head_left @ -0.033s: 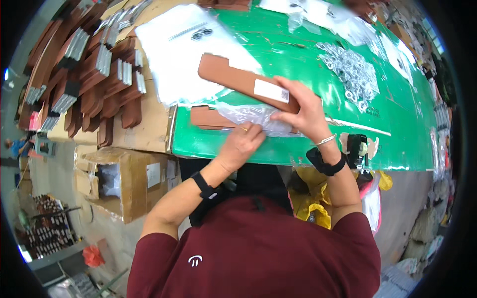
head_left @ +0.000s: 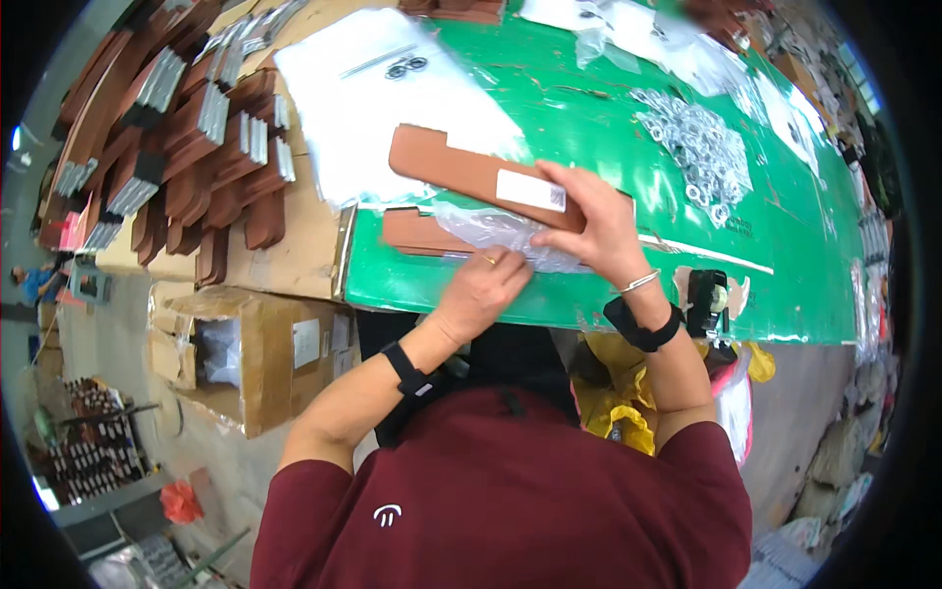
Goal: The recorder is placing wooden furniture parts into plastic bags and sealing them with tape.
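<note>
My right hand [head_left: 601, 224] grips the right end of a long brown panel with a notched corner [head_left: 442, 162], thumb below and fingers above. A white label [head_left: 530, 189] is stuck on that panel near my fingers. Just below it, other brown pieces [head_left: 417, 232] lie on the green table top, partly covered by a crumpled clear plastic bag [head_left: 486, 226]. With its fingers bunched together, my left hand [head_left: 483, 285] pinches the bag's near edge; its fingertips are partly hidden.
Stacks of brown pieces with grey ends [head_left: 211, 147] fill cardboard at the left. Clear plastic sheets [head_left: 392, 108] lie behind the panel, small dark rings on them. A heap of clear ring-like parts [head_left: 697, 152] sits at the right, a black tape dispenser-like object [head_left: 705, 299] nearer. An open carton [head_left: 255, 363] stands below left.
The panel's left end has dipped slightly toward the pieces on the table. Both hands keep their holds, and the whole view has shifted a little.
</note>
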Demonstrator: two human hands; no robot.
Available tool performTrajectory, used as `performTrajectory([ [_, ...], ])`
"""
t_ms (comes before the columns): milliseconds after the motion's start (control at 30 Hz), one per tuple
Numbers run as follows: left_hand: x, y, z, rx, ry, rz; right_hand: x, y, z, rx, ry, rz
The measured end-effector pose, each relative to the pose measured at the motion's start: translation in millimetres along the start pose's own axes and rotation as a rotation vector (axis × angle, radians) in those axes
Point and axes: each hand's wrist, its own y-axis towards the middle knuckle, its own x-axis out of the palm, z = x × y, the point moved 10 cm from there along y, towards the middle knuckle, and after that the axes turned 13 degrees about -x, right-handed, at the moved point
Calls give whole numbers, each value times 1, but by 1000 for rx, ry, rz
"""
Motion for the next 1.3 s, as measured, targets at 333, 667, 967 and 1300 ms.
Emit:
performTrajectory([
  [333, -30, -53, -29, -416, -380, -101, 58, -3, 6, -10, 380, -76],
  [667, -28, 19, 8, -596, -1437, -269, -34, 72, 55, -47, 1925, 820],
  [967, -2, -8, 22, -864, -1649, -268, -3, 67, 11, 68, 246, 619],
  [1300, 16, -32, 42, -1171, -1813, -388, 70, 58, -30, -286, -631, -91],
])
